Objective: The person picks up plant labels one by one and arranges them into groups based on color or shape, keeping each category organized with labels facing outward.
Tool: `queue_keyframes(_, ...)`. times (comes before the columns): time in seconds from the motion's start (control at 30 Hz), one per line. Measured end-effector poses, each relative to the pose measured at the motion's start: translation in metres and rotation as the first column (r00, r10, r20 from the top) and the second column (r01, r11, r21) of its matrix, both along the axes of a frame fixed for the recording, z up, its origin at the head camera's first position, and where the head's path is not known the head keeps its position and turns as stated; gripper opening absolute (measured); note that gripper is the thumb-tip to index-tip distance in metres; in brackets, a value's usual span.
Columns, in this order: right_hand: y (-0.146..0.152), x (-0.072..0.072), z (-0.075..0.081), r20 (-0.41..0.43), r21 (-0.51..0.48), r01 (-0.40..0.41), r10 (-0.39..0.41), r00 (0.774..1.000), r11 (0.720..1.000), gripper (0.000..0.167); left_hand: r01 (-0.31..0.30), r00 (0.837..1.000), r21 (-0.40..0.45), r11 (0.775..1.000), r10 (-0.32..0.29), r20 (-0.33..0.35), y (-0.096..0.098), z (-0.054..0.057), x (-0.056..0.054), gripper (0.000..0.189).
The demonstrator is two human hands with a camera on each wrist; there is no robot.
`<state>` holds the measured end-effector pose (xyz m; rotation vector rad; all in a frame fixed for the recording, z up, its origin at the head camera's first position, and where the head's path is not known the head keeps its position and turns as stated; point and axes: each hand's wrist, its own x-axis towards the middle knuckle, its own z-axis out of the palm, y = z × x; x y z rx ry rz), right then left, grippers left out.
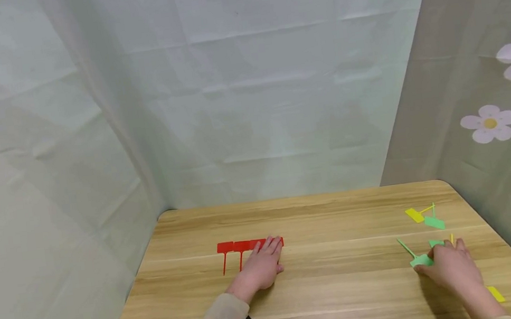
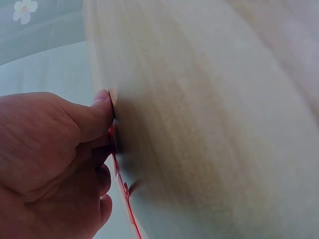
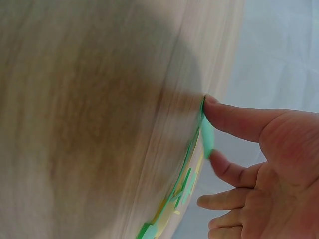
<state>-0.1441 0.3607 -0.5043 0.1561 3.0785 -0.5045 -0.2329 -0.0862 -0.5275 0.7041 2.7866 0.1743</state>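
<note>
Red T-shaped tags (image 1: 225,247), each a small flat plate with a thin stem, lie side by side in a row on the table at centre left. Across the right end of that row, my left hand (image 1: 261,268) rests with fairly straight fingers, covering part of it. On the right, my right hand (image 1: 455,265) pinches a green T-shaped tag (image 1: 422,261) between thumb and index finger. The right wrist view shows this green tag (image 3: 207,137) tilted, its edges at the two fingertips, while the other fingers stay extended.
Beyond the right hand lie a yellow tag (image 1: 414,215) and a green tag (image 1: 434,222). Another green tag (image 1: 436,242) is partly hidden behind that hand, and a yellow one (image 1: 495,294) shows beside the right wrist. Pale cloth (image 1: 267,99) hangs around the wooden table (image 1: 339,298).
</note>
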Motion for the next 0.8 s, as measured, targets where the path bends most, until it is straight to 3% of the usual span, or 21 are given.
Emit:
queue_keyframes(0.27, 0.005, -0.002, -0.006, 0.021, -0.050, -0.012, 0.013, 1.000, 0.999, 0.061, -0.006, 1.000, -0.001, 1.000, 0.006, 0.007, 0.001, 0.000, 0.000, 0.071)
queue_keyframes(0.43, 0.007, -0.002, -0.007, 0.001, -0.062, -0.066, 0.066, 0.998, 0.996, 0.044, 0.001, 1.000, -0.007, 1.000, -0.001, -0.008, 0.000, -0.001, 0.000, 0.070)
queue_keyframes(0.53, 0.007, -0.003, -0.002, -0.021, -0.093, -0.082, 0.081, 0.997, 0.992, 0.034, 0.002, 1.000, -0.009, 1.000, -0.002, -0.008, 0.000, -0.001, 0.000, 0.070)
queue_keyframes(0.8, -0.001, -0.005, 0.020, -0.047, -0.195, -0.049, 0.040, 0.998, 0.980, 0.040, -0.002, 1.000, -0.018, 1.000, 0.002, -0.014, 0.001, -0.001, 0.001, 0.071)
